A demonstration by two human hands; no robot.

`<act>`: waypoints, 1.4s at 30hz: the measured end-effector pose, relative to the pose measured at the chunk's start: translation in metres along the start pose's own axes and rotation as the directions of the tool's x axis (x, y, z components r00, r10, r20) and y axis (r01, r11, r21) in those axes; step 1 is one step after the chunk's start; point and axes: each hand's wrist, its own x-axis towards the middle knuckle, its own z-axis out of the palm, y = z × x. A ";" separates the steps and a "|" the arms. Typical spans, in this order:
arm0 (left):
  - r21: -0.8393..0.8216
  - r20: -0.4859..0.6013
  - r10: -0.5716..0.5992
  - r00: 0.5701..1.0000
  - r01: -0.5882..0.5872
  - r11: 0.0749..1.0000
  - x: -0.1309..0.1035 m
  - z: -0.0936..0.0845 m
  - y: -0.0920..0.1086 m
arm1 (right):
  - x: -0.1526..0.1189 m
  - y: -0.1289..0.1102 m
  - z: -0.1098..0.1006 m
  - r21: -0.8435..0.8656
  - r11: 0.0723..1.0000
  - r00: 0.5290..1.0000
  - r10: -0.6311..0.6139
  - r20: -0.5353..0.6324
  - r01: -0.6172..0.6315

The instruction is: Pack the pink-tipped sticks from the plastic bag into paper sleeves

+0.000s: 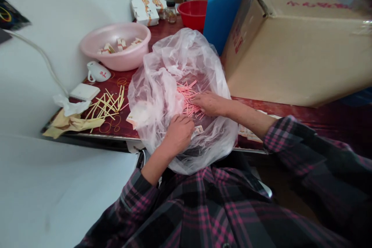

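A large clear plastic bag (200,52) lies spread open on the table in front of me. Thin pink sticks (190,95) are heaped loosely inside it. My right hand (210,103) reaches in from the right, its bent fingers closed at the near right side of that heap. My left hand (180,131) is lower and to the left, over the bag's near part, with its fingers curled; what is under the fingertips is hidden. A small printed paper piece (198,130) lies just right of it. Under the bag's left side sits a pale carton (133,118).
Yellow sticks (107,104) lie scattered at left, near a white mug (99,72) and a white box (85,92). Behind stand a pink basin (116,60) holding small packs, a glass jar (171,13) and a red basin (192,13). A big cardboard box (302,54) takes up the right.
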 end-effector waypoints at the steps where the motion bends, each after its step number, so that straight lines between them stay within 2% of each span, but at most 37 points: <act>1: -0.011 -0.009 0.004 1.000 -0.004 1.000 -0.001 0.001 -0.003 | 0.000 -0.001 0.001 -0.020 1.000 1.000 -0.012 0.009 0.012; 4: -0.042 -0.033 -0.002 0.999 0.000 0.999 -0.006 0.004 -0.006 | -0.003 -0.005 0.005 -0.066 0.997 0.999 -0.045 0.022 0.046; 10: -0.071 -0.033 -0.020 0.999 0.018 0.997 -0.009 0.003 -0.006 | -0.011 0.002 0.017 -0.037 0.998 0.997 -0.057 -0.043 0.055; 17: -0.058 -0.026 -0.021 0.999 0.019 0.998 -0.010 0.004 -0.008 | -0.006 0.016 0.026 0.251 0.967 0.982 0.091 -0.168 -0.046; 20: -0.090 -0.044 -0.025 0.999 0.021 0.996 -0.011 0.006 -0.011 | -0.006 0.016 0.026 0.447 0.892 0.950 0.197 -0.243 -0.071; 23: -0.197 -0.122 -0.037 0.992 0.012 0.980 -0.011 0.004 -0.015 | -0.009 0.011 0.022 0.661 0.745 0.912 0.325 -0.251 -0.084; 25: -0.327 -0.195 -0.085 0.977 0.017 0.945 -0.010 -0.001 -0.017 | -0.011 0.005 0.017 0.764 0.641 0.890 0.388 -0.240 -0.073; 27: -0.490 -0.257 -0.183 0.949 0.035 0.871 -0.008 -0.008 -0.016 | -0.012 -0.001 0.015 0.830 0.555 0.865 0.441 -0.238 -0.054; 29: -0.653 -0.285 -0.324 0.902 0.065 0.755 -0.004 -0.014 -0.012 | -0.013 -0.008 0.015 0.852 0.522 0.836 0.485 -0.257 -0.041; 31: -0.794 -0.250 -0.477 0.842 0.103 0.599 0.001 -0.018 -0.007 | -0.013 -0.015 0.019 0.830 0.556 0.822 0.490 -0.292 -0.036; 33: -0.899 -0.157 -0.571 0.805 0.123 0.420 0.006 -0.020 -0.003 | -0.013 -0.020 0.026 0.785 0.618 0.832 0.460 -0.309 -0.051; 35: -0.958 -0.071 -0.593 0.802 0.110 0.264 0.010 -0.020 0.001 | -0.013 -0.023 0.032 0.753 0.655 0.848 0.432 -0.308 -0.061; 37: -0.985 -0.027 -0.589 0.808 0.080 0.155 0.012 -0.021 0.004 | -0.014 -0.024 0.036 0.767 0.639 0.840 0.443 -0.313 -0.051; 40: -0.997 0.000 -0.608 0.794 0.046 0.060 0.014 -0.022 0.007 | -0.015 -0.022 0.033 0.814 0.580 0.806 0.495 -0.325 -0.028; 42: -0.999 -0.003 -0.634 0.774 0.024 0.033 0.014 -0.023 0.009 | -0.017 -0.022 0.027 0.808 0.588 0.794 0.509 -0.331 -0.040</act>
